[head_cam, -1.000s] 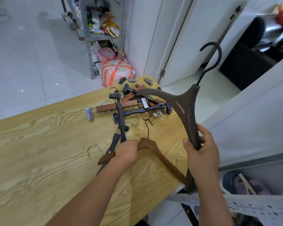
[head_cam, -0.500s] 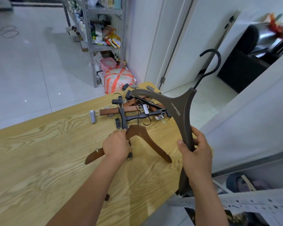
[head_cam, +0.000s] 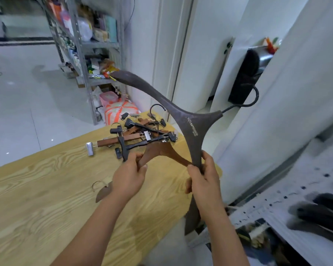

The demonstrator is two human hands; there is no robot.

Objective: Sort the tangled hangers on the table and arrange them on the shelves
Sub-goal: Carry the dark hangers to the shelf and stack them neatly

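The left hand, gripping the brown wooden hanger, had lifted it off the table against the dark hanger clasped in the right hand. That freed two, while the clip hangers stayed tangled at twelve o'clock.

Dark hanger, centre of frame: white lettering along neck, ends "IMPRESSION"; first letters look like "XIZI", not sure. Smaller marks beneath too tiny to read. Shelf packets, upper left: print blurred, unreadable.
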